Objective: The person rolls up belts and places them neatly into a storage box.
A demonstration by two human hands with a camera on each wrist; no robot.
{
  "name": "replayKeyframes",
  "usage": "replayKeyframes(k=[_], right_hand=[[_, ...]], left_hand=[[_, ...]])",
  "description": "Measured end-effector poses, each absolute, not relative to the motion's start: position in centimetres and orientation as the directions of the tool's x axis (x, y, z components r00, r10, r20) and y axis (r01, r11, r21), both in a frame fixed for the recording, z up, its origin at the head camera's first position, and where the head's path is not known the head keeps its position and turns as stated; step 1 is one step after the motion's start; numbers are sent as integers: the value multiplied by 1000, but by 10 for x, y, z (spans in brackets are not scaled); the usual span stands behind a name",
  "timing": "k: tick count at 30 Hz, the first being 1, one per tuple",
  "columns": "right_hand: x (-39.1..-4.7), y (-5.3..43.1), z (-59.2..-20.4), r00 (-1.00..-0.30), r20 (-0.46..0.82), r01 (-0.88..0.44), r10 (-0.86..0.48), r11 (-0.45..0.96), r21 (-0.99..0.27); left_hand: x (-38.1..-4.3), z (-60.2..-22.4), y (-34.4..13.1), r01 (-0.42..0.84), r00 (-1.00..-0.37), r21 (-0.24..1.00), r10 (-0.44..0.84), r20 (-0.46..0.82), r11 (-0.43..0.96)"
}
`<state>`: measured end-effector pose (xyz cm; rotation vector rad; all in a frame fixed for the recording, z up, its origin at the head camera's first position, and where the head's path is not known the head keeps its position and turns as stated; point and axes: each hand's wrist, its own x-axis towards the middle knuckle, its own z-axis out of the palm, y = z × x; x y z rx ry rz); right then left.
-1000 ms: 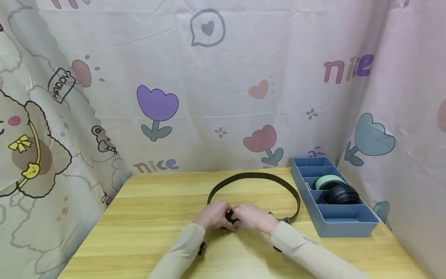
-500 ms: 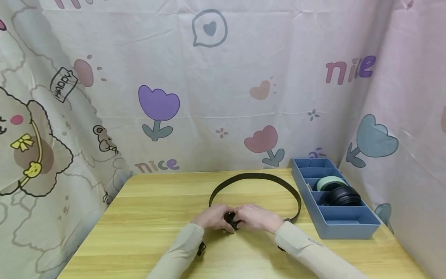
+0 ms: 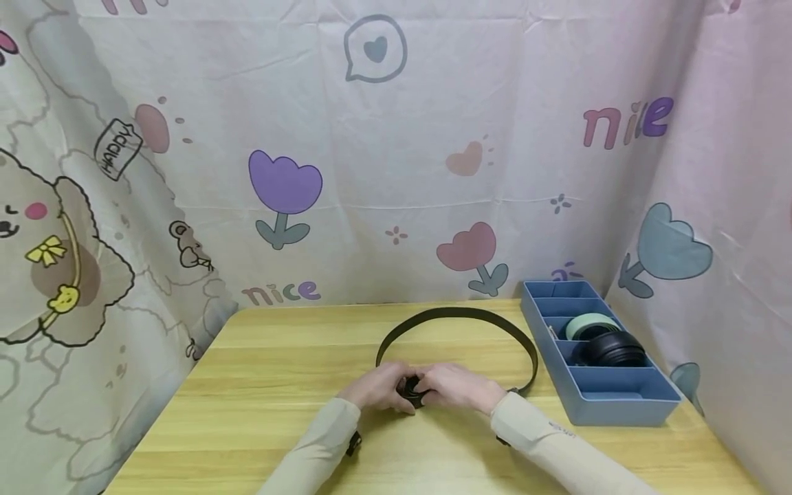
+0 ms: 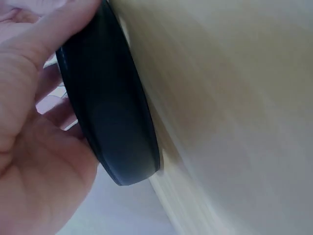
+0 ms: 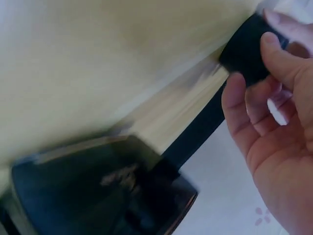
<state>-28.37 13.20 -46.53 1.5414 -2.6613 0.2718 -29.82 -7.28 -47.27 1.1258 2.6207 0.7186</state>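
Note:
A dark leather belt (image 3: 458, 313) stands on edge on the wooden table, its free length curving in a wide arc behind both hands. Its other part is wound into a small coil (image 3: 413, 394) between them. My left hand (image 3: 380, 388) grips the coil from the left, thumb along the outer face of the band (image 4: 112, 98) in the left wrist view. From the right, my right hand (image 3: 456, 386) pinches the coil with thumb and fingers. The belt's dark, wide buckle (image 5: 83, 181) looms blurred in the right wrist view; in the head view the right wrist mostly hides it.
A blue divided box (image 3: 612, 412) stands at the table's right side. It holds a rolled pale green belt (image 3: 588, 322) and a rolled black belt (image 3: 615, 349). A printed curtain (image 3: 371, 137) hangs behind the table and along both sides.
Both hands stay at the coil while the right fingers shift on it. My right wrist has moved slightly right, covering more of the buckle. The head view has drifted a little.

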Motion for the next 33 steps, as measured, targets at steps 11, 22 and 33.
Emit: replayKeyframes(k=[11,22,33], right_hand=[[-280,128,-471,-498,196,-866,-845,475,-154],[-288,130,-467,-496,163,-861,-853,461,-214],[-289,125,-468,-487,179,-873,-855,469,-137]], left_hand=[[-291,-475,-72,652,-726,416,681,99,634],[-288,-471,-73,697,-717,184,667,203,693],[-301,-472,-80,639,-724,461,684,89,616]])
